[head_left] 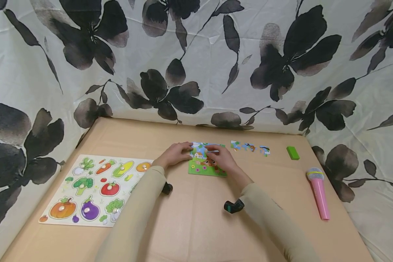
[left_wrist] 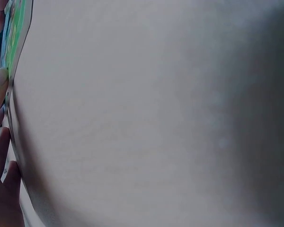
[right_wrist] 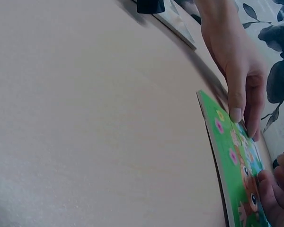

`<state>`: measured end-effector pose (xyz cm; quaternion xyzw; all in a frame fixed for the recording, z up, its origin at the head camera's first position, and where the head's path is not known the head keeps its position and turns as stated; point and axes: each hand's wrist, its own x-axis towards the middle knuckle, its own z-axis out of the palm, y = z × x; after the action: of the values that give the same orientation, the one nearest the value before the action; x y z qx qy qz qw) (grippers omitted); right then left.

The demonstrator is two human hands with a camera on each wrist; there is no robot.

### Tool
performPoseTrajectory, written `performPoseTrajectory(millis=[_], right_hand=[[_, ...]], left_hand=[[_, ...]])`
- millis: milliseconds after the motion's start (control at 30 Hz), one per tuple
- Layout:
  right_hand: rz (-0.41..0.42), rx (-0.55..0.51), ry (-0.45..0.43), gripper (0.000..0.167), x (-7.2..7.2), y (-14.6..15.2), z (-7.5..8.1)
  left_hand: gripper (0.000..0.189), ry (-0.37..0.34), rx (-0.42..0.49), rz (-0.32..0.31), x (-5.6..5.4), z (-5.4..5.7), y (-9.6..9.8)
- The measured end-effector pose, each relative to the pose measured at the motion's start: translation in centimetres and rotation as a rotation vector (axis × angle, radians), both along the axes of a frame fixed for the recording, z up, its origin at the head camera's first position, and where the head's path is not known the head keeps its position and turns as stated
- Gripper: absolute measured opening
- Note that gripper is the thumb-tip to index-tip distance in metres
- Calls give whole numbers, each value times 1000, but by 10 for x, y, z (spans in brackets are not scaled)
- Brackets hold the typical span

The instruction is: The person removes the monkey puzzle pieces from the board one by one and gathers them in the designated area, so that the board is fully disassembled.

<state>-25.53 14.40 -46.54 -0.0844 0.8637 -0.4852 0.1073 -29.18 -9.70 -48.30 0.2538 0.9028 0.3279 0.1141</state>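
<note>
A jigsaw puzzle (head_left: pixel 201 170) with a green field, pink flowers, a small house and a brown cartoon animal lies flat at the middle back of the table. My left hand (head_left: pixel 175 154) is at its left side, thumb and fingertips touching the board edge. In the right wrist view that left hand (right_wrist: pixel 239 71) reaches down with its thumb on the picture. My right hand (head_left: pixel 222 157) is over the puzzle's upper right, thumb and forefinger apart on the picture; whether a piece is between them is hidden. Loose jigsaw pieces (head_left: pixel 249 147) lie in a row to the right.
A white vegetable puzzle board (head_left: pixel 96 200) lies at the left, partly under my left sleeve (head_left: pixel 134 214). At the right are a green block (head_left: pixel 293 153) and a pink toy microphone (head_left: pixel 319 196). A flowered cloth (head_left: pixel 216 91) hangs behind the table (head_left: pixel 196 225).
</note>
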Motion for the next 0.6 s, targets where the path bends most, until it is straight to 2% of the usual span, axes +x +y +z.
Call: performPoseTrajectory(millis=[267,400,600], right_hand=[[-2,55,-6,35,-6,-4,-7],[35,81,-4,34,-9,-6,-11],[91,169,79,35,-10,-12,-14]], left_hand=[[46,-5,8,2,1,1,0],[46,5,21,-1,2,2,-1],[45,38,25,-12,3,1,0]])
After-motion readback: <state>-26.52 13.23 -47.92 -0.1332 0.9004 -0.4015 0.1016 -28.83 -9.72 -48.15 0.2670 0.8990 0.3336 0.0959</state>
